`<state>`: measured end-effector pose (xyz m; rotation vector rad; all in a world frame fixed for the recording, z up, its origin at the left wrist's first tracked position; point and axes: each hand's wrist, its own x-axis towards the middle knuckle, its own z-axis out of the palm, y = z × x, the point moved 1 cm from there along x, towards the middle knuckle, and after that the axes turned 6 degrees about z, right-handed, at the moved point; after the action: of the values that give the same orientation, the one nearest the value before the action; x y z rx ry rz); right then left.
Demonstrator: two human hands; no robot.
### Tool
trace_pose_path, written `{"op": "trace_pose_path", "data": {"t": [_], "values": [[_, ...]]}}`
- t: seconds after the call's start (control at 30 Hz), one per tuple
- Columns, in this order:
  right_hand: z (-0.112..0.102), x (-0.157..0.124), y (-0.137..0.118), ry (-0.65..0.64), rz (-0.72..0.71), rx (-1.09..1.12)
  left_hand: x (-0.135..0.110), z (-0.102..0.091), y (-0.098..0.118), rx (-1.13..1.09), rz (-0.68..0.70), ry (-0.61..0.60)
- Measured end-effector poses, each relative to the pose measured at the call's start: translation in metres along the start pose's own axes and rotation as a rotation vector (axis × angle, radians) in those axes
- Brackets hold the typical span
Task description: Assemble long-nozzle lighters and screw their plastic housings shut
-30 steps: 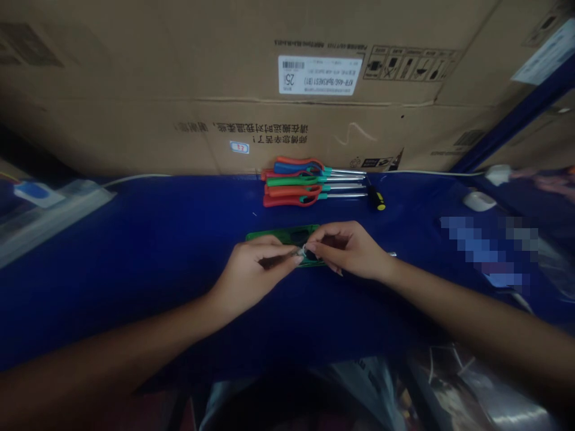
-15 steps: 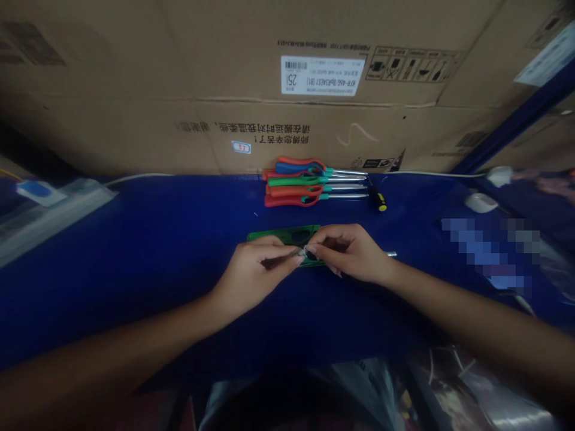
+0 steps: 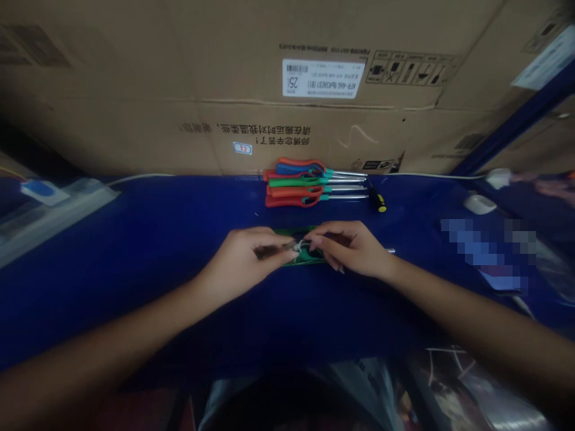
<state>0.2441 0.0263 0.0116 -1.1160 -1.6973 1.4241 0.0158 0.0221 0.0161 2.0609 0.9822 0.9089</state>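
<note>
Above the blue table, my left hand (image 3: pixel 247 258) pinches a small whitish part (image 3: pixel 296 246) between thumb and fingertips. Its exact kind is too blurred to make out. My right hand (image 3: pixel 353 248) is closed too, thumb and forefinger pinching a thin pale wire (image 3: pixel 305 242) that runs to this part. Directly beneath both hands lies a green long-neck lighter casing (image 3: pixel 309 260), partly covered by them. A short piece of its metal tube tip (image 3: pixel 390 251) shows beyond my right hand.
Several long-neck lighters (image 3: pixel 294 190) in red, orange, green and blue lie stacked near the cardboard box (image 3: pixel 202 143) at the back. A black and yellow screwdriver (image 3: pixel 378 199) rests by their tips. On the right are a white mouse-like object (image 3: pixel 480 204) and a blurred-out phone-like item (image 3: pixel 485 254).
My left hand has moved slightly left, drawing the small part away from my right fingers. More of the pale wire and the green casing shows between the hands.
</note>
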Motion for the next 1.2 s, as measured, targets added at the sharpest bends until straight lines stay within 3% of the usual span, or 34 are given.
{"op": "trace_pose_path", "data": {"t": [0.13, 0.3, 0.7, 0.77, 0.87, 0.97, 1.07, 1.2], "values": [[-0.006, 0.001, 0.004, 0.038, 0.006, 0.004, 0.0, -0.018, 0.0, 0.205, 0.004, -0.116], [-0.007, 0.001, 0.006, 0.002, 0.005, 0.004, -0.002, -0.019, -0.001, 0.402, 0.103, -0.171], [-0.004, 0.0, 0.002, -0.014, -0.07, -0.072, -0.005, -0.006, -0.004, 0.378, 0.077, -0.144], [-0.004, -0.001, 0.001, 0.013, -0.144, -0.153, -0.005, -0.008, -0.004, 0.369, 0.087, -0.146], [-0.005, -0.004, -0.001, 0.052, -0.369, -0.341, -0.004, -0.012, -0.004, 0.334, 0.092, -0.154], [-0.006, -0.008, -0.006, -0.012, -0.571, -0.545, -0.004, -0.015, -0.004, 0.314, 0.098, -0.158], [-0.007, -0.01, -0.008, -0.124, -0.632, -0.758, -0.003, -0.016, -0.005, 0.29, 0.087, -0.169], [-0.008, -0.01, -0.006, -0.209, -0.602, -0.977, -0.002, -0.016, -0.005, 0.291, 0.068, -0.177]]}}
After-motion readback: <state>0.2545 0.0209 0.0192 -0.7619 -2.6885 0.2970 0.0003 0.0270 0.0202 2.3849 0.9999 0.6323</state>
